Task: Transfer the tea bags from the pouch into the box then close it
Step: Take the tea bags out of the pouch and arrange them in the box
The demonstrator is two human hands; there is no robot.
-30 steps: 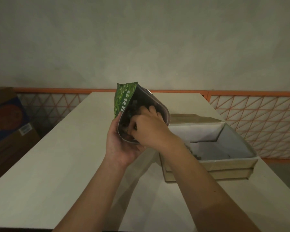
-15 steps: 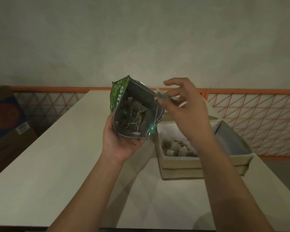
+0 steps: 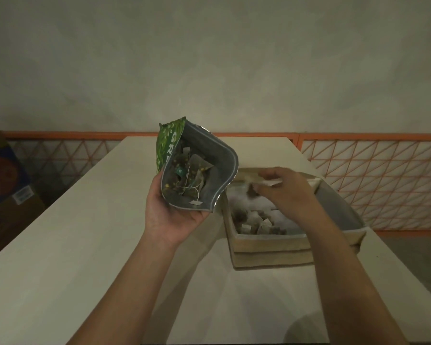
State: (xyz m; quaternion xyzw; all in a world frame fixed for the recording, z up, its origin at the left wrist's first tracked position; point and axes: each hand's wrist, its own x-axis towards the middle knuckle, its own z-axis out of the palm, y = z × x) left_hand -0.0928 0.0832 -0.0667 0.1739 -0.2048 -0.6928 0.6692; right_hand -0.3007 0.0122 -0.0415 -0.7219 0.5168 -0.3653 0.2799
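My left hand (image 3: 171,215) grips the green pouch (image 3: 197,168) from below, its silver mouth open toward me with several tea bags (image 3: 193,179) and strings inside. The open cardboard box (image 3: 269,247) stands on the table to the right, with several tea bags (image 3: 256,222) lying in its near left corner. My right hand (image 3: 281,188) hovers over the box, its fingers pinching a dark tea bag (image 3: 251,191); the view there is blurred. The box's lid flap (image 3: 341,210) lies open to the right.
The pale table (image 3: 85,245) runs away from me to an orange lattice fence (image 3: 371,180) below a plain wall. A brown and blue carton (image 3: 3,180) stands on the floor at the left.
My right hand drew a tea bag out of the pouch, lifted it, then lowered it to the right over the box. The left hand kept hold of the pouch.
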